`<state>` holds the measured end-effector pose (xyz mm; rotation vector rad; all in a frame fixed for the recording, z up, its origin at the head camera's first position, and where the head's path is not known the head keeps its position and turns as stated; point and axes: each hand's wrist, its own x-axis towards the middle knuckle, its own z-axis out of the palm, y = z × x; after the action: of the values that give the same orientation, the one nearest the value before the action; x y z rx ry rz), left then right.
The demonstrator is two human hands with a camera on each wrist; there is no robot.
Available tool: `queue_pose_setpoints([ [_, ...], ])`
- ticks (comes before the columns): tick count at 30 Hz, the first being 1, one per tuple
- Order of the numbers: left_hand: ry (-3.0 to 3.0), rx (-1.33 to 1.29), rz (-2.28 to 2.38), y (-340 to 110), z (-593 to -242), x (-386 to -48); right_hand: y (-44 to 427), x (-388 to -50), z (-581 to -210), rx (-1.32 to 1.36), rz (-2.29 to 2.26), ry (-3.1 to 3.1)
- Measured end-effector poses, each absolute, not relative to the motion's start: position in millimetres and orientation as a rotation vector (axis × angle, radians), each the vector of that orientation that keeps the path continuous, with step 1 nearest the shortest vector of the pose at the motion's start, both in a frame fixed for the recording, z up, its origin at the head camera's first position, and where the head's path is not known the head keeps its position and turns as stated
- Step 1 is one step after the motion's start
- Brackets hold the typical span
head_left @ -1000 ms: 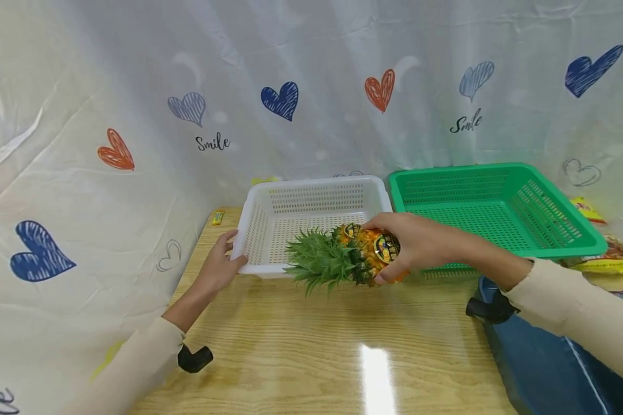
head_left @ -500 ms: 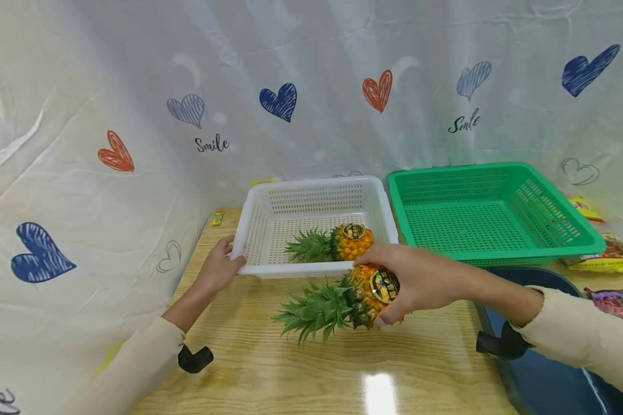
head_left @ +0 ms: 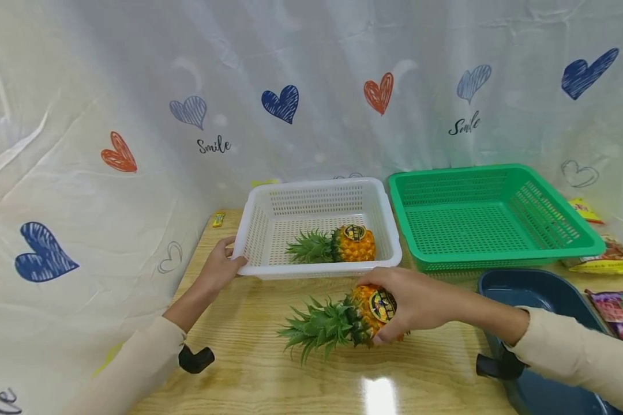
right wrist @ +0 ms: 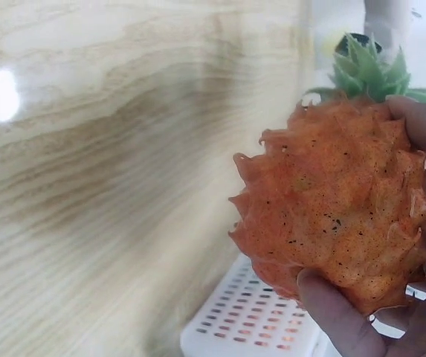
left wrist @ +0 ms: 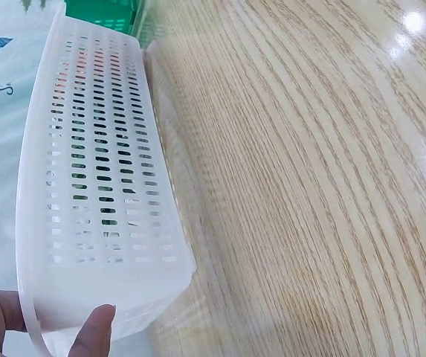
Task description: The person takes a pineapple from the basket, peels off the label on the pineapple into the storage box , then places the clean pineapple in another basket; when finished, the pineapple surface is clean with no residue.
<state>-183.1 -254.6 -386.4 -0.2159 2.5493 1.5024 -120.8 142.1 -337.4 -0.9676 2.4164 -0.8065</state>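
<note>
My right hand [head_left: 412, 302] grips a pineapple [head_left: 371, 314] with a round black label and a green leafy crown pointing left. It is held over the table in front of the white basket; whether it touches the wood I cannot tell. In the right wrist view, thumb and fingers wrap the orange, spiky body of the pineapple [right wrist: 331, 208]. A second pineapple [head_left: 355, 245] lies on its side inside the white plastic basket [head_left: 316, 269], near the front wall. My left hand [head_left: 220, 265] pinches that basket's left front corner, with the thumb showing on the white wall [left wrist: 112, 290] in the left wrist view.
Right of the white basket stands a green basket [head_left: 503, 256]. A dark blue bin [head_left: 545, 288] sits at the front right, partly under my right forearm. Snack packets [head_left: 615, 259] lie along the right edge, and a small yellow packet [head_left: 218, 219] at the back left.
My right hand has drawn its pineapple from over the white basket's front rim toward me, uncovering the other pineapple inside. The left hand has stayed at the corner.
</note>
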Motion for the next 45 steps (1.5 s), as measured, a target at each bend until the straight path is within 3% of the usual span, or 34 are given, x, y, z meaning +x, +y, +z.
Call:
queue_pose_setpoints([
  [24,2.503,-0.198,1.566,-252,-385,-182,128,-128,-388,-0.761,-0.823,2.554],
  [45,2.539,-0.183,1.535,-258,-393,-184,121,-134,-399,-0.662,-0.825,2.681],
])
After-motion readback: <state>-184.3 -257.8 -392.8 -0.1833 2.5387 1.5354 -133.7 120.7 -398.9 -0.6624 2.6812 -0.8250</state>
